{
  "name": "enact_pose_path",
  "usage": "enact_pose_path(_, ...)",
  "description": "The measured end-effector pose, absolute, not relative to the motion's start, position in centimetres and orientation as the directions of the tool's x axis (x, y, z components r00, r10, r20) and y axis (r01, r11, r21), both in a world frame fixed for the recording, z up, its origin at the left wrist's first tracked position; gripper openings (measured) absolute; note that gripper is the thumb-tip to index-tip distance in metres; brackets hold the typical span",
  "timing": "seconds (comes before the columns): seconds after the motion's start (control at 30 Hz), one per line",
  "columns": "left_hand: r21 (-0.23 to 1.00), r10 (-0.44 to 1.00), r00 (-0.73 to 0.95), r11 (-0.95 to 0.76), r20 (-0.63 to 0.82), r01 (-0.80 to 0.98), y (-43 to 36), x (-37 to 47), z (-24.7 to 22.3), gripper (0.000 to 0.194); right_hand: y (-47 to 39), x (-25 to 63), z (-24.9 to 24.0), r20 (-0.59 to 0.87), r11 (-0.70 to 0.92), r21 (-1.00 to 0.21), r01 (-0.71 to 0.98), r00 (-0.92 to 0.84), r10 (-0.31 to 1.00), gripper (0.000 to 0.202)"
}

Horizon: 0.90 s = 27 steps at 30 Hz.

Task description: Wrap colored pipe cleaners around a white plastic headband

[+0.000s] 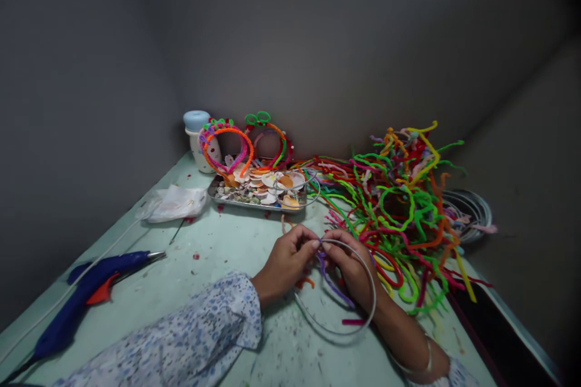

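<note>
My left hand [293,259] and my right hand [351,263] meet over the table, thumbs and fingers pinched close together. Between them they grip a thin grey headband hoop [374,296], whose curve hangs down in front of my right hand. A purple pipe cleaner [334,289] runs from the pinch point and dangles inside the hoop. At the fingertips a bit of purple shows against the hoop; how it is wound there is too small to tell. A short dark-pink piece of pipe cleaner [353,321] lies beneath the hoop.
A metal tray [258,207] of shells stands at the back, with finished-looking colourful headbands [249,151] and a blue-lidded jar [196,121] by it. Tangled pipe cleaners [399,193] heap at right beside coiled wire [485,214]. At left lie a blue glue gun [77,308] and a plastic bag [175,202].
</note>
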<state>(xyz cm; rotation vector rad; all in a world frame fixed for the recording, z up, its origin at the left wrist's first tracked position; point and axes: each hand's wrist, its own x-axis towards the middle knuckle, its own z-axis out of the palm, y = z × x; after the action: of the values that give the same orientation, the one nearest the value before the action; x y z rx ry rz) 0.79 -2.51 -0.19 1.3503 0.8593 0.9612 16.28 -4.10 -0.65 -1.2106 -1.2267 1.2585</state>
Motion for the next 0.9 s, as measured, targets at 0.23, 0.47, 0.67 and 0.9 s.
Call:
enact_pose_path(0.23, 0.995, 0.918, 0.397, 0.026, 0.014, -0.096, -2.2, 0.9, -1.0, 0.021, -3.8, 16.1, -0.4, 0.005, 0.008, -0.999, 0.038, -0.067, 0.998, 0.015)
enact_pose_path(0.47, 0.981, 0.916, 0.402, 0.085, -0.007, -0.177, -1.9, 1.1, -1.4, 0.019, -3.0, 16.3, -1.5, 0.045, 0.05, -0.994, 0.102, -0.046, 0.998, 0.014)
enact_pose_path(0.67, 0.975, 0.918, 0.394, 0.129, -0.049, -0.18, -1.7, 1.1, -1.5, 0.021, -3.0, 16.4, -1.8, -0.023, -0.024, -0.985, 0.169, 0.006, 1.0, 0.019)
enact_pose_path(0.9, 0.978, 0.913, 0.407, 0.119, -0.04, -0.171, -1.7, 1.0, -1.5, 0.02, -3.2, 16.2, -1.7, 0.032, 0.034, -0.992, 0.123, -0.021, 0.999, 0.016)
